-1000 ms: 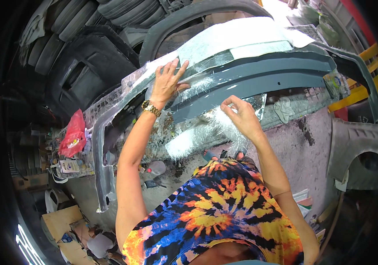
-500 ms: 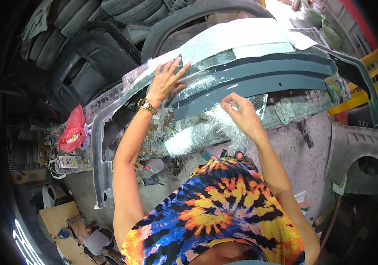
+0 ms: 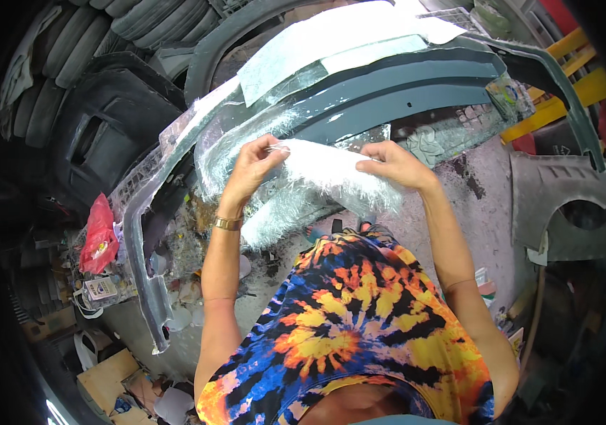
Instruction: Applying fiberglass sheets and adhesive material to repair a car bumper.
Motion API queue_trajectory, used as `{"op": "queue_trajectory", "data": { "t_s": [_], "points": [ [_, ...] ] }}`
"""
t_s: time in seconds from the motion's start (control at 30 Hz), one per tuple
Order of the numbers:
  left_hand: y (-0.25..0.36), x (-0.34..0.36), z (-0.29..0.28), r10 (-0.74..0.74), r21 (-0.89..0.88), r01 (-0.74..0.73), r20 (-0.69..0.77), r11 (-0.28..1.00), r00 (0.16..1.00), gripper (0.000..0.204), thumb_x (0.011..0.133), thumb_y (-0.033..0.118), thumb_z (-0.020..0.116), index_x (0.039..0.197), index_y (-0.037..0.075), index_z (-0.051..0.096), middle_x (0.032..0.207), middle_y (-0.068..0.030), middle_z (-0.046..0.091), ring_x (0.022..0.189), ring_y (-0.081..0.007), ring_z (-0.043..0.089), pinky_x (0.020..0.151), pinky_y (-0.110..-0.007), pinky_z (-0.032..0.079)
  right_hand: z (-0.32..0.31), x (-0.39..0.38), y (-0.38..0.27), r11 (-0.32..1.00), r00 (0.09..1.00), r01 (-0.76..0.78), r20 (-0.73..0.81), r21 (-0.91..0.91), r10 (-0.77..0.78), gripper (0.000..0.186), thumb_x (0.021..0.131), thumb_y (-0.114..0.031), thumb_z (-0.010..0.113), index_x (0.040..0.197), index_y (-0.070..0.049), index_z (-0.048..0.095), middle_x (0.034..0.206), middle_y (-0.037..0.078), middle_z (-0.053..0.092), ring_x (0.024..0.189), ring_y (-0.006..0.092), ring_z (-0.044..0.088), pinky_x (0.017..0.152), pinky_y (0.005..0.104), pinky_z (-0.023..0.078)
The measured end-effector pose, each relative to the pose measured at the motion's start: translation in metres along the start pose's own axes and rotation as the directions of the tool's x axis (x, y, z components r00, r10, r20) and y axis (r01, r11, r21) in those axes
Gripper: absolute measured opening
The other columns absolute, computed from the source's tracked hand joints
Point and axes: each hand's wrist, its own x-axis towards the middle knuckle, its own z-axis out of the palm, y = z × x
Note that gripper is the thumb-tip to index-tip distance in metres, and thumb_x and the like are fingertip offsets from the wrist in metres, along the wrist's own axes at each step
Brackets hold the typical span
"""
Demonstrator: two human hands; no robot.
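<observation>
Your left hand [image 3: 252, 168] and right hand [image 3: 401, 166] pinch white fibre matting [image 3: 323, 167], fingertips closed, apparently spreading it; next calls for even tension.

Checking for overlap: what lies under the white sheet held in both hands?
Beneath the white sheet, another fuzzy white piece shows past its lower left edge. What the sheet covers directly cannot be seen.

A tie-dye shirt [image 3: 331, 333] is spreading orange, yellow, black, blue and pink patches outward in a jagged sunburst, its rounded neckline [image 3: 388, 388] curving at the collar. A gold-coloured metal band [image 3: 227, 224] is circling the left wrist [image 3: 231, 206], while the left hand [image 3: 252, 167] and the right hand [image 3: 398, 165] are both showing bare.
</observation>
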Motion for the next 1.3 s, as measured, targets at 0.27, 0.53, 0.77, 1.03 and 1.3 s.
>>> {"op": "queue_trajectory", "data": {
  "t_s": [0.27, 0.53, 0.77, 1.03, 1.3],
  "points": [
    [0.038, 0.023, 0.056, 0.379, 0.503, -0.546, 0.401, 0.67, 0.834, 0.043, 0.089, 0.038, 0.066, 0.12, 0.007, 0.062, 0.127, -0.0101, 0.057, 0.122, -0.0291, 0.05, 0.105, -0.043, 0.033, -0.018, -0.001, -0.046, 0.936, 0.951, 0.247, 0.249, -0.251, -0.184, 0.026, 0.093, -0.023, 0.062, 0.091, 0.003, 0.059, 0.074, 0.01, 0.054, 0.071, 0.015, 0.048, 0.067, 0.0327, 0.043],
    [0.026, 0.01, 0.1, 0.421, 0.491, -0.435, 0.145, 0.755, 0.895, 0.024, 0.093, 0.019, 0.064, 0.08, 0.0, 0.056, 0.066, -0.0126, 0.048, 0.059, -0.026, 0.049, 0.058, -0.037, 0.039, -0.025, -0.01, -0.019, 0.958, 0.976, 0.196, -0.056, -0.21, -0.212, 0.021, 0.095, -0.017, 0.061, 0.087, 0.002, 0.06, 0.071, 0.001, 0.054, 0.07, 0.0079, 0.044, 0.064, 0.027, 0.041],
    [0.017, 0.001, 0.106, 0.422, 0.526, -0.274, -0.186, 0.806, 0.887, 0.019, 0.092, 0.015, 0.065, 0.083, 0.0, 0.061, 0.066, -0.0118, 0.052, 0.055, -0.0215, 0.047, 0.053, -0.033, 0.039, -0.048, 0.002, -0.011, 0.979, 0.957, 0.205, -0.209, 0.007, -0.199, 0.023, 0.092, -0.016, 0.065, 0.104, 0.003, 0.065, 0.093, 0.005, 0.068, 0.087, 0.0109, 0.057, 0.081, 0.0261, 0.046],
    [0.006, 0.028, 0.042, 0.359, 0.499, -0.172, -0.308, 0.849, 0.881, 0.013, 0.09, 0.011, 0.065, 0.096, -0.001, 0.065, 0.079, -0.0063, 0.062, 0.071, -0.0132, 0.056, 0.066, -0.028, 0.045, -0.029, 0.087, -0.005, 0.967, 0.953, 0.154, -0.228, -0.202, -0.199, 0.038, 0.087, -0.028, 0.069, 0.104, 0.007, 0.066, 0.094, 0.015, 0.07, 0.089, 0.0179, 0.064, 0.084, 0.0328, 0.048],
    [-0.004, 0.064, 0.01, 0.571, 0.939, -0.069, -0.146, 0.337, 0.808, 0.009, 0.085, 0.011, 0.065, 0.088, 0.007, 0.058, 0.089, -0.0086, 0.057, 0.09, -0.0279, 0.057, 0.079, -0.04, 0.043, -0.01, 0.131, 0.002, 0.903, 0.884, -0.047, -0.439, -0.427, -0.162, 0.044, 0.085, -0.034, 0.068, 0.113, -0.001, 0.067, 0.113, 0.022, 0.067, 0.11, 0.0365, 0.062, 0.094, 0.0408, 0.047]
  ]
}}
